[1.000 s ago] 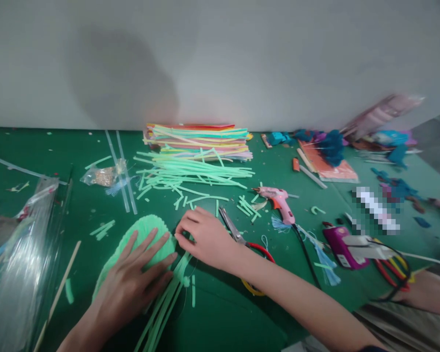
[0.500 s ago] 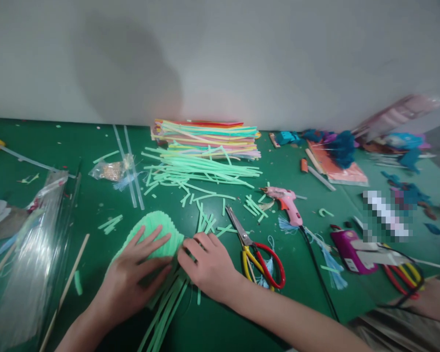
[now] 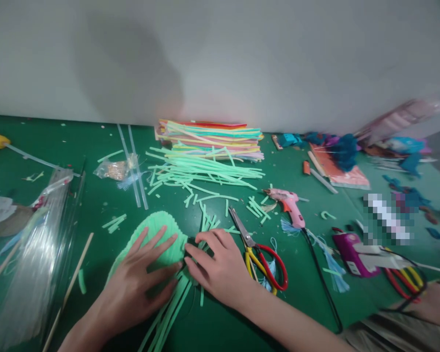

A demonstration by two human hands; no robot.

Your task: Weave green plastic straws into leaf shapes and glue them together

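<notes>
A light green fuzzy piece, made of pipe cleaners laid side by side with a rounded far end, lies on the table. My left hand rests on it, fingers spread and pressing it down. Loose green pipe cleaner tails run from beneath this hand toward me. At the piece's right edge, my right hand has its thumb and index finger closed around the rim; the exact spot between the fingertips is partly hidden. Cut green bits lie just beyond it.
Red-and-yellow scissors and a pink glue gun lie to the right. Green pipe cleaners and a multicoloured bundle are ahead. Clear plastic sleeves and a wooden stick are at left. Another person's arm shows at right.
My right hand has shifted slightly right and its fingers have uncurled a little at the piece's edge. My left hand stays on the piece. The whole view has moved slightly.
</notes>
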